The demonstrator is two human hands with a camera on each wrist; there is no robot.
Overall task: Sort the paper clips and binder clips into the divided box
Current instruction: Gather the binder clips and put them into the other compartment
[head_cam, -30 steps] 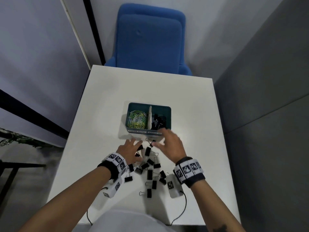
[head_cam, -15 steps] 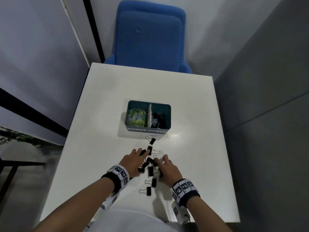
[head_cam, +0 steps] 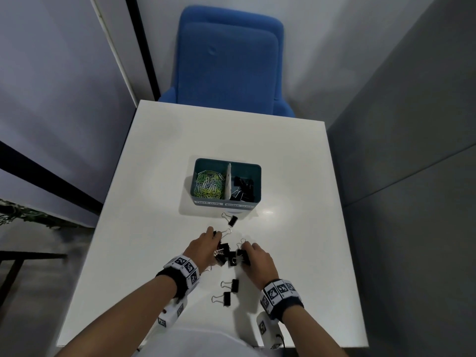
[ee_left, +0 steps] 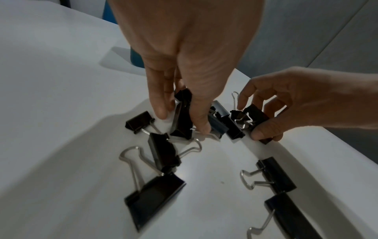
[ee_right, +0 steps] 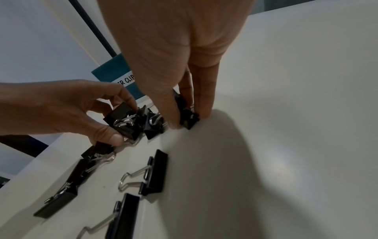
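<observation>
Both hands are down in the pile of black binder clips (head_cam: pixel 230 255) on the white desk (head_cam: pixel 154 176): left hand (head_cam: pixel 203 249) pinching one clip, right hand (head_cam: pixel 257 260) pinching another. The teal divided box (head_cam: pixel 253 184) sits just beyond, colored paper clips (head_cam: pixel 209 186) left, binder clips right.

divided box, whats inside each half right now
The divided box holds coloured paper clips in its left half and black binder clips in its right half, with a white divider between. What lies under either pile, and the exact counts, can't be seen.
</observation>
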